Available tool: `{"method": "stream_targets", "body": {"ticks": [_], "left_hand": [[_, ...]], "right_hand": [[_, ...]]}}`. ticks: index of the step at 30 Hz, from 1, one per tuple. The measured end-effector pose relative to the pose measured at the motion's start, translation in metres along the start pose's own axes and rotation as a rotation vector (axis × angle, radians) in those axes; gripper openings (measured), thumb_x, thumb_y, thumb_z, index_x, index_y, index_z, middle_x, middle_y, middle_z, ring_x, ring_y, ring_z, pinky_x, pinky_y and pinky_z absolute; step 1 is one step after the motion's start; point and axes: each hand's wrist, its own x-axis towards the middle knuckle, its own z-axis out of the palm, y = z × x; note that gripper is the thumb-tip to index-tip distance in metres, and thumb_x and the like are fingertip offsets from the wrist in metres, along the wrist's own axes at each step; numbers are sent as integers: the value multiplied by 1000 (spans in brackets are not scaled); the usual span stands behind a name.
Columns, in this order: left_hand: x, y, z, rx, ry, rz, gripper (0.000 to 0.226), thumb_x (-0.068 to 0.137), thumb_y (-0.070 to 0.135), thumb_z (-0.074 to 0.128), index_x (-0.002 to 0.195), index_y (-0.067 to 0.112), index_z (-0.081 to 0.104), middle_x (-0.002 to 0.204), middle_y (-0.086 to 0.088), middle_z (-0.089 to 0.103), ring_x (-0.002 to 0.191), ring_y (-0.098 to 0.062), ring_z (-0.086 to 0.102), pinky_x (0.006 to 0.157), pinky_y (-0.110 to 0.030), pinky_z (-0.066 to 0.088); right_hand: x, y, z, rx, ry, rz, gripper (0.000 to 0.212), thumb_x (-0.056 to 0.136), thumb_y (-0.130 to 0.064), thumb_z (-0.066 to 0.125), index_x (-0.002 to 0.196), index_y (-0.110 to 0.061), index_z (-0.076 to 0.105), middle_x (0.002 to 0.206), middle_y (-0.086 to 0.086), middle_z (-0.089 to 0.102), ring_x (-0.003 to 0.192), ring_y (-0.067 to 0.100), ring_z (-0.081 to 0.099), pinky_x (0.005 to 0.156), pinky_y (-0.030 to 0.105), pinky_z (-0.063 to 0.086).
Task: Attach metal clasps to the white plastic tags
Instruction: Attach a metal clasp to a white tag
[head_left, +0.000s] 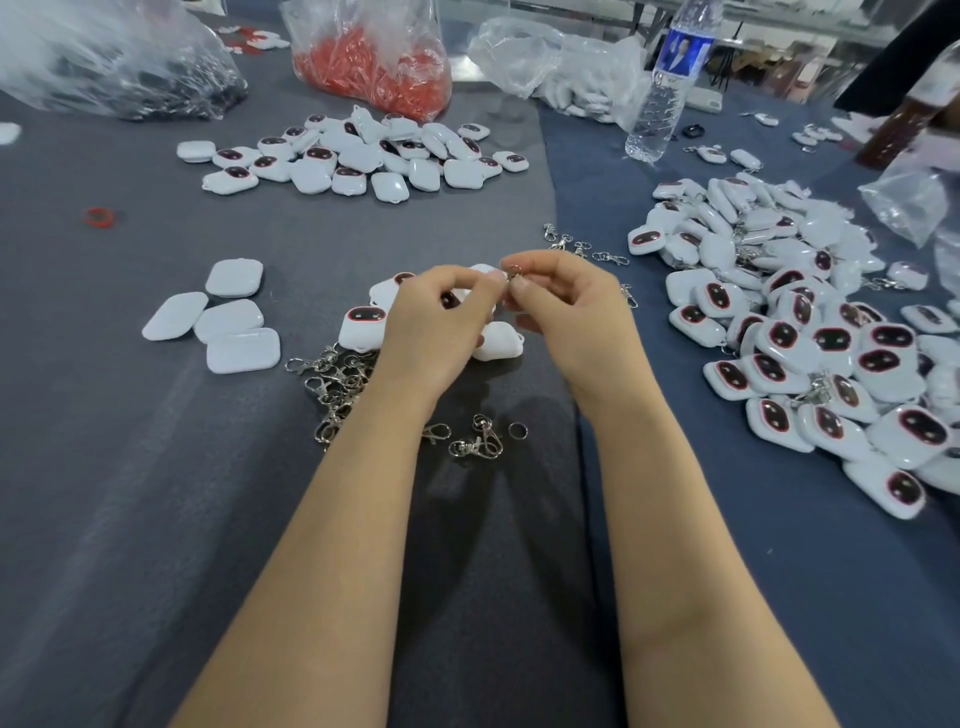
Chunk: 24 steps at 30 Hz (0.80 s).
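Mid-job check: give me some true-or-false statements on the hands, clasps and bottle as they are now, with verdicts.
1. The left hand pinches a tag while the right hand pinches a ring. True.
2. The water bottle lies on its side. False: it stands upright.
3. Loose clasps lie on the table by the left wrist. True.
4. The bag of red pieces sits beside the right elbow. False: it is at the far side of the table.

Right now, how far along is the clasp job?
Done: the right pile shows tags with clasps on. In hand: the left hand holds a tag, the right hand pinches a ring at it. Left: the far pile, four plain tags beside the loose clasps.
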Motion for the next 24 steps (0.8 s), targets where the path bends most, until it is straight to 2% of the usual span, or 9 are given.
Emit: {"method": "stream_targets", "body": {"ticks": [4, 7, 10, 14, 16, 20, 24], "left_hand": [[-3, 2, 1, 18, -37, 23, 14, 91, 22, 61, 78, 24, 65, 80, 0, 67, 87, -22, 68, 79, -39, 57], [-2, 2, 0, 24, 2, 39, 12, 90, 18, 61, 80, 23, 64, 86, 1, 69, 88, -25, 68, 82, -43, 56], [-3, 2, 1, 31, 15, 51, 16, 90, 14, 59, 79, 26, 64, 88, 2, 69, 88, -20, 69, 83, -44, 55], [-1, 0, 1, 79, 43, 78, 9, 87, 18, 63, 80, 24, 65, 91, -2, 69, 91, -23, 66, 85, -47, 53], [0, -2, 1, 111, 48, 94, 7, 87, 19, 63, 82, 23, 66, 88, -1, 69, 91, -23, 66, 86, -46, 52], [-1, -1, 2, 131, 51, 110, 13, 87, 20, 63, 79, 30, 64, 87, 2, 68, 91, -22, 65, 85, -46, 52], [-2, 1, 3, 131, 70, 132, 17, 86, 18, 61, 76, 31, 62, 86, 3, 68, 90, -23, 65, 85, -48, 52]], "right_hand": [[1, 1, -1, 51, 13, 30, 24, 88, 1, 52, 83, -19, 64, 72, 1, 67, 70, 9, 64, 70, 25, 52], [2, 0, 1, 48, 34, 59, 23, 84, 3, 50, 78, -16, 62, 70, 3, 67, 67, 9, 65, 75, 32, 54], [1, 0, 4, -35, 31, 42, 21, 86, -2, 52, 77, -19, 62, 71, 3, 70, 71, 11, 67, 80, 38, 54], [1, 0, 5, -96, 49, -4, 22, 86, -2, 54, 78, -21, 59, 71, 5, 64, 77, 27, 63, 80, 42, 52], [1, 1, 5, -122, 50, -30, 24, 86, -2, 54, 77, -24, 57, 68, -3, 61, 79, 28, 64, 77, 38, 52], [0, 2, 5, -159, 45, -70, 28, 85, 0, 54, 76, -27, 57, 66, -11, 63, 68, 8, 59, 65, 19, 44], [1, 2, 5, -157, 66, -90, 29, 85, -1, 55, 76, -29, 59, 69, -11, 65, 73, 10, 64, 68, 18, 46]]}}
